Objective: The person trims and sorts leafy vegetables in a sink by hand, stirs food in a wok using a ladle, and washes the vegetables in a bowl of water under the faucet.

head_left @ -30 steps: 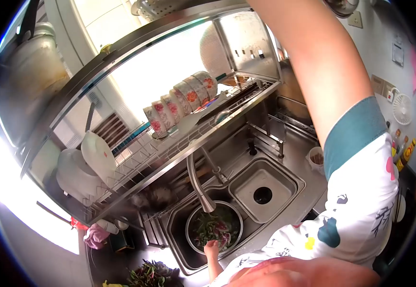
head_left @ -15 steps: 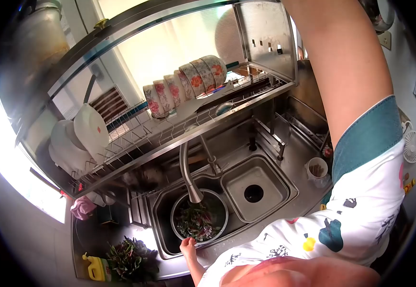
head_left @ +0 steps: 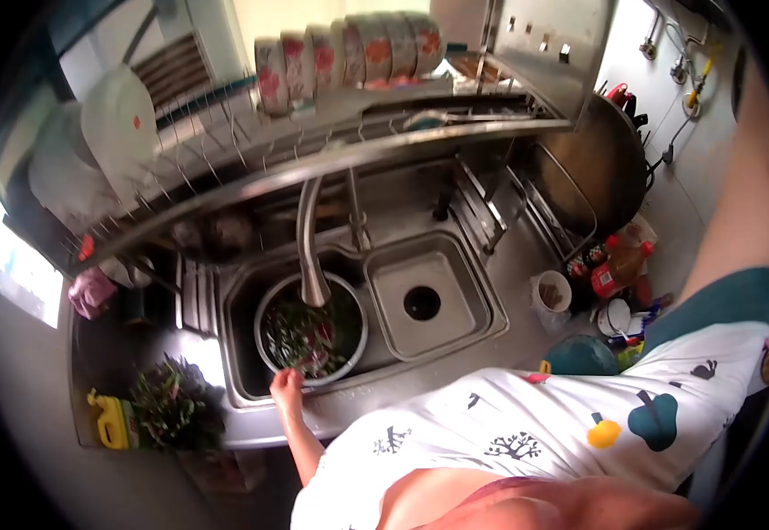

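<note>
In the left sink bowl sits a round metal basin (head_left: pixel 362 340) with leafy greens (head_left: pixel 314 331) in it, some of the leaves reddish purple. My left hand (head_left: pixel 288 390) is at the near rim of the basin, fingers curled closed on it; the fingertips are small and partly hidden. Over the basin hangs the spout of a curved faucet (head_left: pixel 312 256). My right arm stretches up along the right edge of the view, and its hand lies outside the picture. More dark leafy greens (head_left: pixel 175 402) lie on the counter to the left of the sink.
Above the sink runs a metal dish rack (head_left: pixel 314 163) with flowered bowls (head_left: pixel 349 57) and white plates (head_left: pixel 119 132). A second sink bowl (head_left: pixel 428 309) is on the right. Farther right stand a white cup (head_left: pixel 550 296), a red-labelled bottle (head_left: pixel 609 274) and a large round pan (head_left: pixel 592 172). A yellow jug (head_left: pixel 112 420) stands left.
The view has shifted, bringing more of the right-hand counter and wall into sight. My right arm now appears farther right. My left hand stays at the basin's near rim.
</note>
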`<state>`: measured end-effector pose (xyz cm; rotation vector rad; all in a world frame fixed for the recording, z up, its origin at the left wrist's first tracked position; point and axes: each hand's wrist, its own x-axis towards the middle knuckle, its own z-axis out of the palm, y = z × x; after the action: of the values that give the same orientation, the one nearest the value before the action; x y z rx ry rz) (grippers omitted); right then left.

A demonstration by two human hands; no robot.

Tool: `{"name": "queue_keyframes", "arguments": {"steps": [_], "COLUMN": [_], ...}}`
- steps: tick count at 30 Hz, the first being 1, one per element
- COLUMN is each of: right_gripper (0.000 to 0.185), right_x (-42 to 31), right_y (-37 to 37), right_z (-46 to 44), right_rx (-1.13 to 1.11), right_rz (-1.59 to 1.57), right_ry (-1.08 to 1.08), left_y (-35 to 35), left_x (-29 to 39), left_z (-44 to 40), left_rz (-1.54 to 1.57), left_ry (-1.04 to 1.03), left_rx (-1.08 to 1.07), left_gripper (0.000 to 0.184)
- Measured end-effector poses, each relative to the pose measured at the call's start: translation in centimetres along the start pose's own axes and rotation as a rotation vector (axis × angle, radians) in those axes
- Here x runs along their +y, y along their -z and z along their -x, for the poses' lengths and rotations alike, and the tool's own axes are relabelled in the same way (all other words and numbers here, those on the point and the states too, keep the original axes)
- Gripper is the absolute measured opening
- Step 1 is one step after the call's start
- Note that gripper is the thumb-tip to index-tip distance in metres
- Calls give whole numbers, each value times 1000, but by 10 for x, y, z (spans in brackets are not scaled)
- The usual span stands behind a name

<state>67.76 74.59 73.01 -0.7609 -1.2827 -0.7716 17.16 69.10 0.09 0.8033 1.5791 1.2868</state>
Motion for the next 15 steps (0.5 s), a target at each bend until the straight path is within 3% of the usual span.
{"name": "queue_keyframes", "arguments": {"steps": [2, 5, 8, 11, 14, 15], "right_gripper": [37, 36, 34, 33, 32, 30], "right_x": [-12, -32, -45, -32, -1, -7], "right_y": [56, 143, 198, 205, 152, 118], "right_z": [49, 104, 144, 188, 268, 309], "right_rx": [-77, -146, -211, -359, -717, -1050], "right_rz": [17, 52, 79, 66, -51, 450], "right_ry": [-17, -112, -271, -528, -1002, -615], "left_y": [-3, -10, -15, -16, -12, -7], "left_x": [-3, 7, 12, 6, 19, 18], "left_z": [-6, -14, -28, -47, -50, -55], "left_rz": [-112, -107, -222, -208, -162, -190], "left_ry": [-44, 48, -49, -59, -22, -23], "left_rx": [-18, -77, -147, -184, -221, -236], "left_gripper": [16, 18, 18, 17, 18, 18]}}
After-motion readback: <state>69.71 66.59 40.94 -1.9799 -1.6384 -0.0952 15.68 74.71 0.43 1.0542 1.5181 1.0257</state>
